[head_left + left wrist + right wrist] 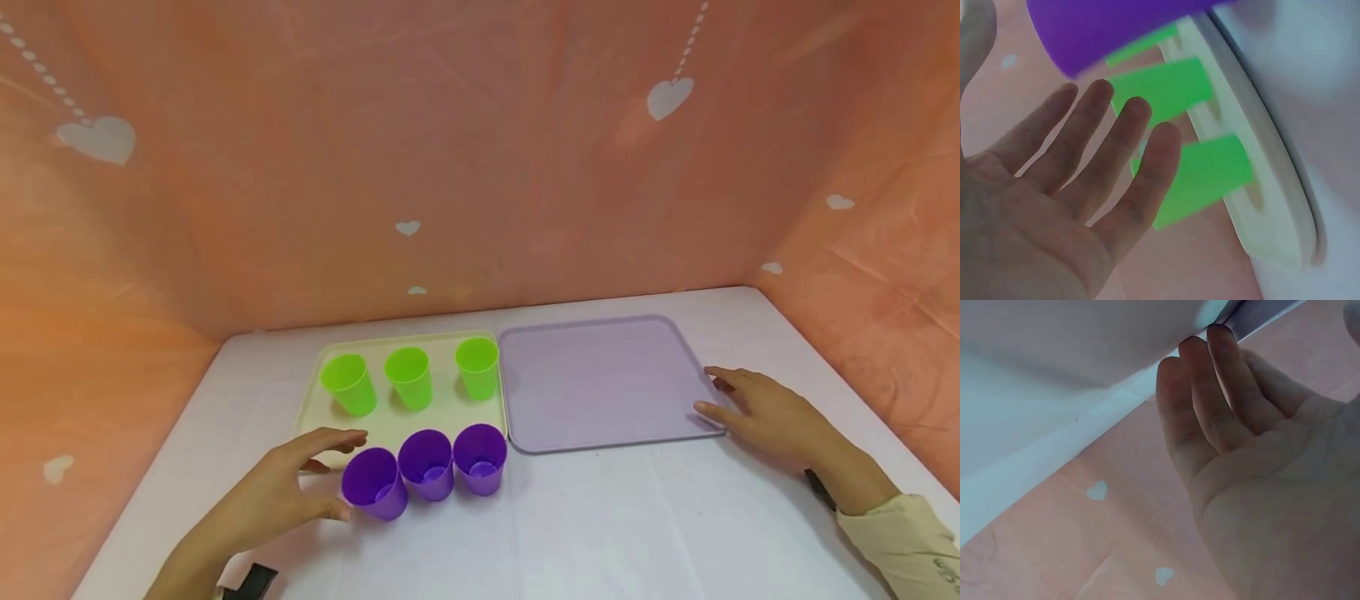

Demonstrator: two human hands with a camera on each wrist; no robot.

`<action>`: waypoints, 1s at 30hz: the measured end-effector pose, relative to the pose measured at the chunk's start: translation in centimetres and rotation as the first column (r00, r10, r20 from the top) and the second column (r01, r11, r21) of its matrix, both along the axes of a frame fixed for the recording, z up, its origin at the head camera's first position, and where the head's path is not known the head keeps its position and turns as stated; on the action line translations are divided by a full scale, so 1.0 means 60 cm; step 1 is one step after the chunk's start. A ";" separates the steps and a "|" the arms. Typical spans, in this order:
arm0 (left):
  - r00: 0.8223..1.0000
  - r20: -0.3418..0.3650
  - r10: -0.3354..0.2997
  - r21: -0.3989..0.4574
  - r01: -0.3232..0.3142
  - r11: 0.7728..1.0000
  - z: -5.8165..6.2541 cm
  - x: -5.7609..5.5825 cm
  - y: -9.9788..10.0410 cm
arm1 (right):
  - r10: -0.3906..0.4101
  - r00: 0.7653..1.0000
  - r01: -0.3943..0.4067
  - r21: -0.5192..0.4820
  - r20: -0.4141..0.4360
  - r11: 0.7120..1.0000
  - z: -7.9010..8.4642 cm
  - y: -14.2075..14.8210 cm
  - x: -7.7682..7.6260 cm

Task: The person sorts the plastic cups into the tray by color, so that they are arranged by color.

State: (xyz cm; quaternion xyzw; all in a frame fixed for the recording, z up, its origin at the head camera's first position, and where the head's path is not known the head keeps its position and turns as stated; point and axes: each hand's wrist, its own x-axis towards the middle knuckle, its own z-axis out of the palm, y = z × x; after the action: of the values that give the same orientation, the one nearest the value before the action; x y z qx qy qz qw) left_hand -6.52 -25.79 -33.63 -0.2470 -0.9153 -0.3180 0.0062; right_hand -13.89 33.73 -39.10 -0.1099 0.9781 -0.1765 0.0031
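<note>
The left hand [277, 492] is gaping empty beside a tapered purple plastic cup [381, 492], standing vertically, mouth up, before a cream rectangular tray [442, 392]; two purple cups [480, 479] are blocking its right. The right hand [776, 417] is gaping by a lilac tray [600, 383].

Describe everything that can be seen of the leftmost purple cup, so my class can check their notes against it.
The leftmost purple cup is plain, round and open-topped, tapers to a narrower base, and looks like plastic. It stands mouth up on the white cloth, in front of the cream tray. Nothing shows inside it. The left hand is spread beside it, not gripping; whether that hand or the middle purple cup touches it cannot be told.
</note>
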 end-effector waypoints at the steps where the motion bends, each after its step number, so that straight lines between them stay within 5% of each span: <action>1: 1.000 0.020 -0.014 -0.003 0.014 1.000 0.001 0.001 0.004 | 0.005 1.000 -0.005 -0.004 0.000 1.000 0.000 0.001 0.000; 19: 0.997 0.051 -0.051 0.008 0.051 0.999 -0.006 0.005 0.016 | 0.084 0.996 -0.084 -0.001 -0.019 0.996 -0.003 0.012 -0.001; 30: 0.999 -0.037 -0.004 0.023 0.005 1.000 0.018 0.012 0.005 | 0.089 0.996 -0.089 0.001 -0.008 0.996 -0.005 0.013 0.000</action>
State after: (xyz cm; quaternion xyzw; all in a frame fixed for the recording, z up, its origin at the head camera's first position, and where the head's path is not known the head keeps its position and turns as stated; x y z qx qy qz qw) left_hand -5.78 -25.46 -32.55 -0.2547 -0.9107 -0.3242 0.0254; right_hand -13.87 34.49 -39.41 -0.1543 0.9723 -0.1753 0.0071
